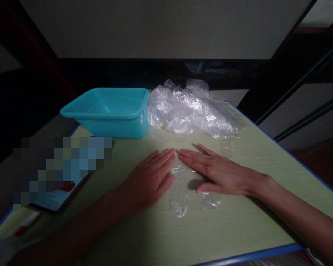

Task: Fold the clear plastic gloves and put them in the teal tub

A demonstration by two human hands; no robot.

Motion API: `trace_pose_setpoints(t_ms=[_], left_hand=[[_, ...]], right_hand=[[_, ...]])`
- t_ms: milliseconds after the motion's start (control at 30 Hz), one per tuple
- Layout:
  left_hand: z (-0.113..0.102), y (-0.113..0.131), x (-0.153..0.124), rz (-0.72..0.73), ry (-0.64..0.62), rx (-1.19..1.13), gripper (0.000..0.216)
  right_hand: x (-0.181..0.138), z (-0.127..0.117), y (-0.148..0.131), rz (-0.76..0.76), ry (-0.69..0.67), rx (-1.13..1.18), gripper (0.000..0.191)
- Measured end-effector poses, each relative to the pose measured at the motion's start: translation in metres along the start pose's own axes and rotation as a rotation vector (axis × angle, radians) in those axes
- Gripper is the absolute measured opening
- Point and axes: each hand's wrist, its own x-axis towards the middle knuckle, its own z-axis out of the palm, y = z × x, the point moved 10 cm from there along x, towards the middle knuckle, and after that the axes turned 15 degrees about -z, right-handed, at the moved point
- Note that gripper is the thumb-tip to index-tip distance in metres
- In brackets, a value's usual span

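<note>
Pointing its rounded end nearward, the clear plastic film (180, 194) runs front-to-back on the surface (266, 155), from the fingertips past both thumbs. Left hand (150, 179) lies flat, fingers together; right hand (220, 171) has its little finger apart.

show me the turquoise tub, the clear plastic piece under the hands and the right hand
Turquoise tub (115, 128): head view, on its front wall.
Clear plastic piece (179, 197): head view, on its rounded near part.
Right hand (218, 172): head view, on its back.

Plastic sheet (180, 204) clear, plastic pile (183, 107) clear w/ wht glints, tub (113, 126) turq., tabletop (144, 236) pale grn w/ faint streaks, edging (249, 256) blue.
</note>
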Motion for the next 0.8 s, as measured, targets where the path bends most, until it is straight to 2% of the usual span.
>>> trace_pose_setpoints(t_ms=[467,667,800], left_hand=[[0.002,-0.002,-0.001,0.0,-0.036,0.004,0.048],[-0.001,-0.006,0.001,-0.003,-0.067,-0.015,0.047],[-0.001,-0.015,0.0,-0.058,-0.117,-0.057,0.049]], right_hand=[[0.002,-0.002,0.001,0.002,0.023,0.031,0.078],[-0.007,-0.005,0.005,0.033,0.007,0.037,0.076],[-0.015,-0.008,0.009,0.051,0.01,0.078,0.072]])
